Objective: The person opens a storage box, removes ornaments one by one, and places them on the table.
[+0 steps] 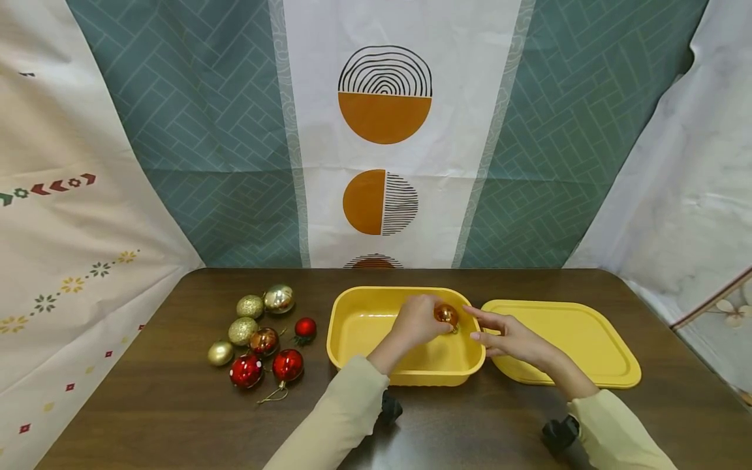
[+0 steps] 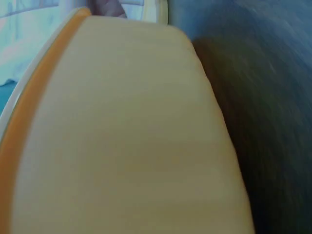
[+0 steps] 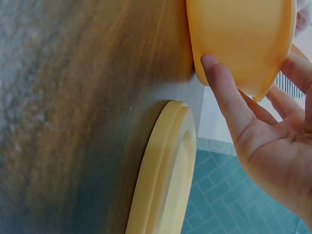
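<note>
A yellow plastic box [image 1: 358, 326] stands in the middle of the table, its side wall [image 2: 126, 122] filling most of the left wrist view. Inside its right end, my left hand [image 1: 414, 324] holds a shiny copper Christmas bauble [image 1: 446, 314] between thumb and fingers. My right hand [image 1: 517, 338] touches the box's right end with nearly straight fingers. In the right wrist view, one outstretched digit [image 3: 224, 90] lies against the box's outer wall [image 3: 239, 44], while other fingers reach its rim.
Left of the box lie gold baubles [image 1: 279, 299], red baubles [image 1: 288, 364] and another copper bauble [image 1: 264, 341], with a small red ornament [image 1: 305, 328] beside them. A yellow lid [image 1: 564, 339] lies right of the box. Patterned cloth [image 1: 235, 130] hangs behind the table.
</note>
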Demonstrator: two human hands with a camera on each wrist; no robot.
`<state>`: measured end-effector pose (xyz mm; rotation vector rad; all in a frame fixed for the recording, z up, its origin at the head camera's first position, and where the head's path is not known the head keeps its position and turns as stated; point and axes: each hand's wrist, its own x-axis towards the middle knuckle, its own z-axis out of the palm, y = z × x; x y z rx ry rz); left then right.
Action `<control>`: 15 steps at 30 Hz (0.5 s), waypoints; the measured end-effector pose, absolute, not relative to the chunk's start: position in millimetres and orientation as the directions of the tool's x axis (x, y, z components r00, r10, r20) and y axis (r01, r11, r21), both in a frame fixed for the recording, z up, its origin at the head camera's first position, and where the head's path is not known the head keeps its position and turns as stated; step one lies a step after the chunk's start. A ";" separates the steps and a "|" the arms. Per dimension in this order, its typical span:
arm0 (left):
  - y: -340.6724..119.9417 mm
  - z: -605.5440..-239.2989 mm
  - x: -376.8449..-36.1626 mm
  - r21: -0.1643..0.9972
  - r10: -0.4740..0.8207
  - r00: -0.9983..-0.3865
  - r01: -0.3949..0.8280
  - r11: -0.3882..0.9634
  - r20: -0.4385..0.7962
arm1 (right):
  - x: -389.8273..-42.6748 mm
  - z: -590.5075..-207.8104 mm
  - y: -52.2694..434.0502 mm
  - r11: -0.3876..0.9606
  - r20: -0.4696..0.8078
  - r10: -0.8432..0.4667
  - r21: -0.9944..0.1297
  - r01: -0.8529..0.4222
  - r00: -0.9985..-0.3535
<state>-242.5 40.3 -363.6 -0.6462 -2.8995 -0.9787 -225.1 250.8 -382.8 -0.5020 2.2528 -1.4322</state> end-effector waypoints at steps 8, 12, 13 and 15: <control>55.4 -365.7 -240.2 0.518 0.344 -0.929 0.361 0.775 0.134 | -225.5 -380.9 250.3 0.400 -0.160 -0.516 -0.914 -0.071 -0.842; 59.1 -367.4 -239.2 0.491 0.327 -0.936 0.347 0.799 0.130 | -224.8 -379.9 251.7 0.383 -0.149 -0.535 -0.920 -0.081 -0.832; 59.7 -367.9 -239.0 0.484 0.324 -0.937 0.345 0.804 0.129 | -224.7 -379.7 251.8 0.378 -0.146 -0.540 -0.922 -0.084 -0.829; 60.5 -369.2 -238.8 0.463 0.319 -0.938 0.343 0.817 0.133 | -224.3 -379.1 251.8 0.369 -0.142 -0.545 -0.926 -0.084 -0.827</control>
